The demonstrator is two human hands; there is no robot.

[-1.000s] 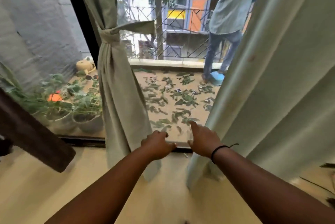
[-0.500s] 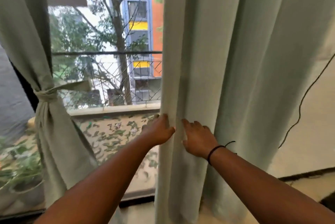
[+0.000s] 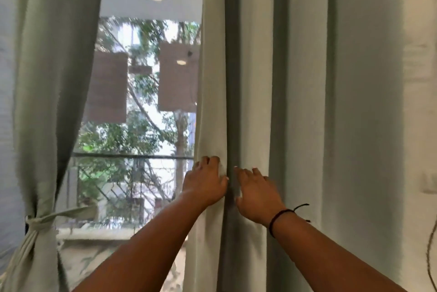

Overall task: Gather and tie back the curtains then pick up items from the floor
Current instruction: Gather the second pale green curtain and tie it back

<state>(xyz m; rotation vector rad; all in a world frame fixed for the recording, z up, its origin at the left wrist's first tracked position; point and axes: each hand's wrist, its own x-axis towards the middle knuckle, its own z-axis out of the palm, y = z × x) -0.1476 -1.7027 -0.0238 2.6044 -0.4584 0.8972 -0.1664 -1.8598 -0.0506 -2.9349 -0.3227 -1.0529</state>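
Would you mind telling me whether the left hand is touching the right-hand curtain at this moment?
Touching. The head view shows the left hand with its fingers curled round the inner edge of the right curtain, the cloth puckering at the fingertips.

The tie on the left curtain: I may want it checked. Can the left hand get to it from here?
Probably yes: the left hand grips the right curtain, but nothing blocks the way to the tie.

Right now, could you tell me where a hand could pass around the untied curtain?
The open gap lies between the tied left curtain and the right curtain, at its inner edge by the left hand. Rightward it is crowded: the right hand lies on continuous folds reaching the wall.
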